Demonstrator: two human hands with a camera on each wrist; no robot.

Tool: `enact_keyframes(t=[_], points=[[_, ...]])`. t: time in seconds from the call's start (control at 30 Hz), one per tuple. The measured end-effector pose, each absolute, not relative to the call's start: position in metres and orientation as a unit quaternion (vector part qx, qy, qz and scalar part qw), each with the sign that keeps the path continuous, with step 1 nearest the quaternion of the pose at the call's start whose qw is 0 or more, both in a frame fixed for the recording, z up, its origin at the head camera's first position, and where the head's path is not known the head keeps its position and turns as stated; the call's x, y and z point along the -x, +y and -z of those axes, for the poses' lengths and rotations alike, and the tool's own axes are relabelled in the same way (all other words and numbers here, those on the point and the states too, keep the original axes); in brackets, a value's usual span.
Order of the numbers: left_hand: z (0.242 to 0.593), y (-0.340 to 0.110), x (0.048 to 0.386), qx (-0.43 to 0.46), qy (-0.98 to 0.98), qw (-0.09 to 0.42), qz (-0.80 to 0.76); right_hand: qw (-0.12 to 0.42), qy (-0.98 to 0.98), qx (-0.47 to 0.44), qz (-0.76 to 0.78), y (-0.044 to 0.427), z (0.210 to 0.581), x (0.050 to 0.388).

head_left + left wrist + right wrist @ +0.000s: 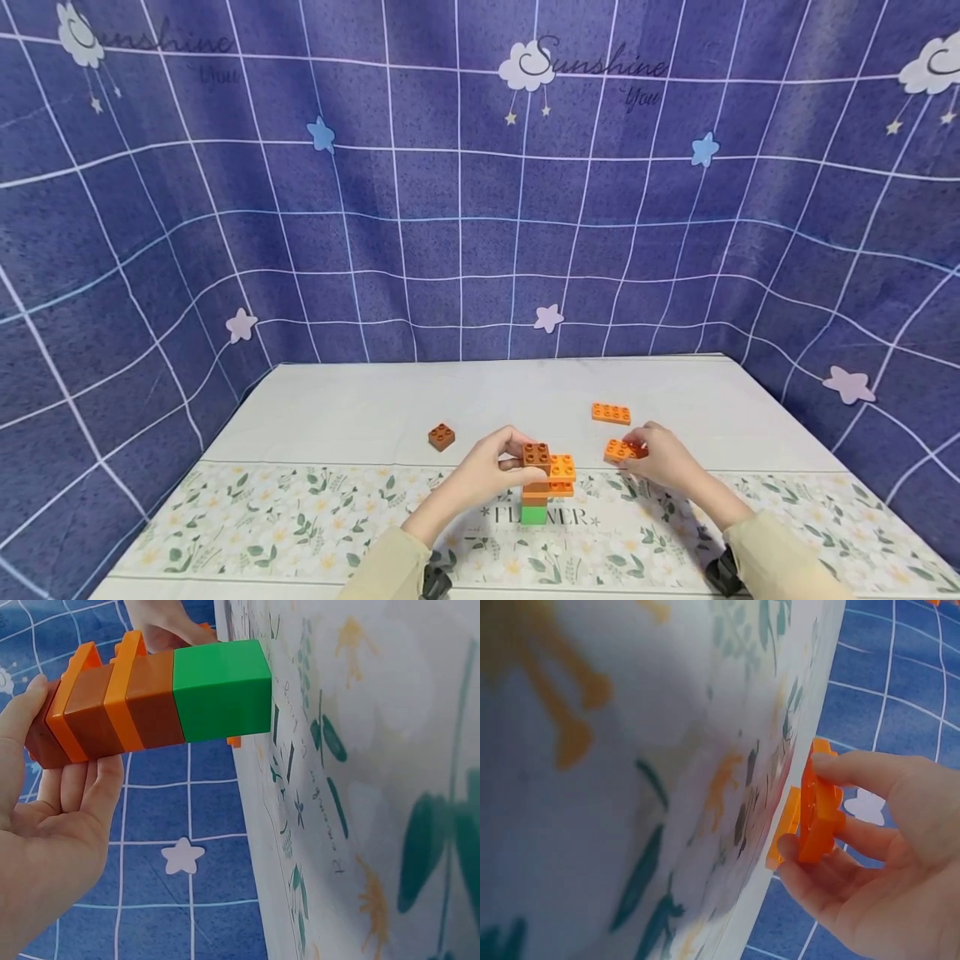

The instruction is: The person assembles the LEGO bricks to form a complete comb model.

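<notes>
The tower point(152, 697) is green, brown and orange, the tablecloth point(337, 529) flowered.

So the stack point(535, 500) is roughly midway between the left and right edges of the tabletop point(337, 400), nearer the front one, with the left hand point(491, 465) at its upper part from the left. Lone brick point(442, 437) sits left of that, further back. Over right, there's the held brick point(619, 451) in the right hand point(663, 457), far brick point(611, 413) just behind, nearest the back edge. Curtain's point(480, 250) behind everything.
</notes>
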State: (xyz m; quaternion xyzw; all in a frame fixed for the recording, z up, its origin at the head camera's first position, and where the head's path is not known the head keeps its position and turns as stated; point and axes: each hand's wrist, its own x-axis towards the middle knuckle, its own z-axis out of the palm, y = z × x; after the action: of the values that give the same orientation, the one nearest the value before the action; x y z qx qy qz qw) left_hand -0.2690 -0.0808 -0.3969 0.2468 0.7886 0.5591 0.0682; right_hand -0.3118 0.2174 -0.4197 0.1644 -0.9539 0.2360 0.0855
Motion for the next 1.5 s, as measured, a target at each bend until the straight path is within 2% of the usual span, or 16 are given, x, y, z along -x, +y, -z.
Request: enact_keyframes(t=[0.43,0.93,1.5], points=[[0.397,-0.081,0.268,-0.241,0.791,0.070,-0.558,0.148,-0.939,-0.190,-0.246,0.214,0.411,0.307],[0.398,-0.081,0.268,-0.243,0.789,0.071,-0.560,0.180,-0.927,-0.191,-0.266,0.212,0.394,0.301],[0.399,-0.081,0.269,-0.244,0.793,0.069,-0.554,0.186,-0.919,-0.203,-0.281,0.203,0.380,0.291]])
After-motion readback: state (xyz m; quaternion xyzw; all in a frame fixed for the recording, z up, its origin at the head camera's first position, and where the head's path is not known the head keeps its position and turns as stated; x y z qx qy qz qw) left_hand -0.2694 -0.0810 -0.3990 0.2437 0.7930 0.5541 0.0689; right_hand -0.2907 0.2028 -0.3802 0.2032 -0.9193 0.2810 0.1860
